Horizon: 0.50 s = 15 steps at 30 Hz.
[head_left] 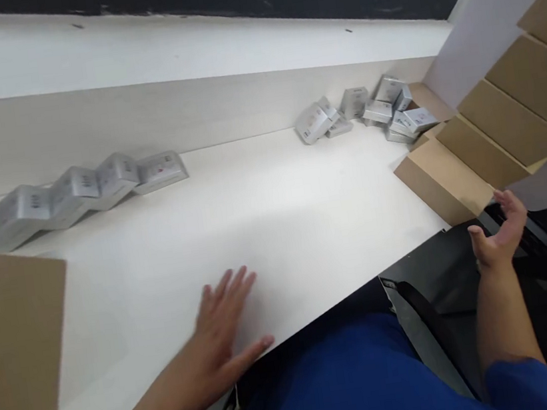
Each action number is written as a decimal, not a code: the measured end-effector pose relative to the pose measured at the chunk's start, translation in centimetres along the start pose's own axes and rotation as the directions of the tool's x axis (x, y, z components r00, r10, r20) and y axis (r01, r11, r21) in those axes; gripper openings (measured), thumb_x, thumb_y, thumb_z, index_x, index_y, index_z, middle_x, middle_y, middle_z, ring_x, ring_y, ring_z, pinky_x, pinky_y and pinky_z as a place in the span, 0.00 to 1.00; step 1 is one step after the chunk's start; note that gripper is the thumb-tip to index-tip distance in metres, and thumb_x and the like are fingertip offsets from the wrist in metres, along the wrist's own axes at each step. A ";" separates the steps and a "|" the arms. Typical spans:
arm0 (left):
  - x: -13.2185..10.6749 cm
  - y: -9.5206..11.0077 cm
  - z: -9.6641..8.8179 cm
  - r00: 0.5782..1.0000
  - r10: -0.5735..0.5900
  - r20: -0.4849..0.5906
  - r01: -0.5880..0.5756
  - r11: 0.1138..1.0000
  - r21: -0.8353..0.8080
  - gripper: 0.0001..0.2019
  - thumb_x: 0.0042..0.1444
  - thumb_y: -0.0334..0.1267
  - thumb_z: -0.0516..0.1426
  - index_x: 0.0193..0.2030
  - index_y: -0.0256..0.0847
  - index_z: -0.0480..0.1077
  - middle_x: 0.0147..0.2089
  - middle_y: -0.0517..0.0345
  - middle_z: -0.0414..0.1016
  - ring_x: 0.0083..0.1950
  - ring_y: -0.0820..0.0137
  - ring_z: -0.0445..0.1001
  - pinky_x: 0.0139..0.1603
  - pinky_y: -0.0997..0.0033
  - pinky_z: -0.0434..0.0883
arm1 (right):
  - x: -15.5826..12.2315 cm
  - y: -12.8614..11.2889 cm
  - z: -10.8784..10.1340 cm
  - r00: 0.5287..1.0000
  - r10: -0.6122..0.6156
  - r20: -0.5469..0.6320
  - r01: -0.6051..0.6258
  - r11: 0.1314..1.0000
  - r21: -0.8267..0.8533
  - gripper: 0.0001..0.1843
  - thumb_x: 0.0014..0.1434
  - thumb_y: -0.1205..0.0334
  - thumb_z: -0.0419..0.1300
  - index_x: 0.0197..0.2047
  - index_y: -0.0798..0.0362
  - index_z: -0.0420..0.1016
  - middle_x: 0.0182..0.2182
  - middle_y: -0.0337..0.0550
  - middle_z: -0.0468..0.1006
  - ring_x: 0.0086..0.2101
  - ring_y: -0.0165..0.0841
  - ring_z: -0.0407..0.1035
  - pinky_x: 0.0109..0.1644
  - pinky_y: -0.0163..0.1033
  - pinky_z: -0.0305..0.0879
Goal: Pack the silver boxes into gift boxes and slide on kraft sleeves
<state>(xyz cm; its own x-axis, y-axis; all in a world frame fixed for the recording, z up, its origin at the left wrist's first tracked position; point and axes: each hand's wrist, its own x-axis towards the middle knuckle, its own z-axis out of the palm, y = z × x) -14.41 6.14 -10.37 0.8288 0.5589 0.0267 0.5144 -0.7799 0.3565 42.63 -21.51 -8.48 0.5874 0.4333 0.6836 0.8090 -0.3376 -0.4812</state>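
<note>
Okay, carton (445,186) on right end of table (273,198); right hand (500,235) off that edge, digits apart, touch unclear from here; left hand (222,333) over table, spread, empty. Wide, square grip should suit.

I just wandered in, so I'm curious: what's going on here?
Someone's left hand is spread over a white table, holding nothing. The right hand, also empty and open, is close by the brown cartons on the right. Small pale boxes lie in a leaning row at left and jumbled at far right.
</note>
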 end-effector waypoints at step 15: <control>17.5 1.5 3.6 0.978 0.189 0.092 -0.187 0.982 -0.030 0.55 0.67 0.73 0.49 0.86 0.38 0.32 0.85 0.40 0.47 0.87 0.46 0.46 0.86 0.35 0.34 | 0.8 7.8 4.7 0.857 0.459 0.235 -0.515 0.785 0.345 0.90 0.26 0.34 0.79 0.80 0.47 0.28 0.80 0.64 0.42 0.79 0.54 0.44 0.81 0.63 0.44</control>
<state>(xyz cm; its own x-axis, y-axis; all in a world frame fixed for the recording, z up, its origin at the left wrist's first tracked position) 1.69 13.71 -12.75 0.9277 0.3731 0.0077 0.3435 -0.8619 0.3731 49.54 -19.87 -14.31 0.8797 0.4126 0.2363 0.3403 -0.1992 -0.9190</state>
